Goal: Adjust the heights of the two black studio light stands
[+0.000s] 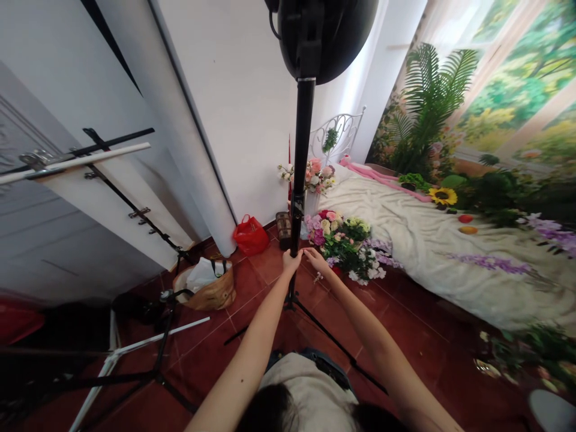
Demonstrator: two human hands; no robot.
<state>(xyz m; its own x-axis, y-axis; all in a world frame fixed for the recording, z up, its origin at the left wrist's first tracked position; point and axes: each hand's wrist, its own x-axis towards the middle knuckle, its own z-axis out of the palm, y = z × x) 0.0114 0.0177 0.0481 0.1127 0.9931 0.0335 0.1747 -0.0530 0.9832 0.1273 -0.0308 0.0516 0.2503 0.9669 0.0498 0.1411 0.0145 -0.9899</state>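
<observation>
A black light stand (pixel 302 138) rises upright in front of me, with a large black lamp head (pixel 330 42) at its top, cut off by the upper edge of the view. My left hand (pixel 291 262) is wrapped round the lower part of its pole. Just to the right, my right hand (pixel 315 259) has its fingertips pinched together at the side of the pole, on a small dark part that looks like the stand's knob; the fingers largely cover it. Below my hands, the stand's legs (pixel 324 330) spread over the red tiled floor.
Artificial flowers (pixel 344 240) stand close behind my right hand. A bed with a cream blanket (pixel 391 222) lies to the right. On the left are a woven bag (pixel 225 291), a red plastic bag (pixel 251 235), a backdrop rack (pixel 112 153) and more stand legs (pixel 164 354).
</observation>
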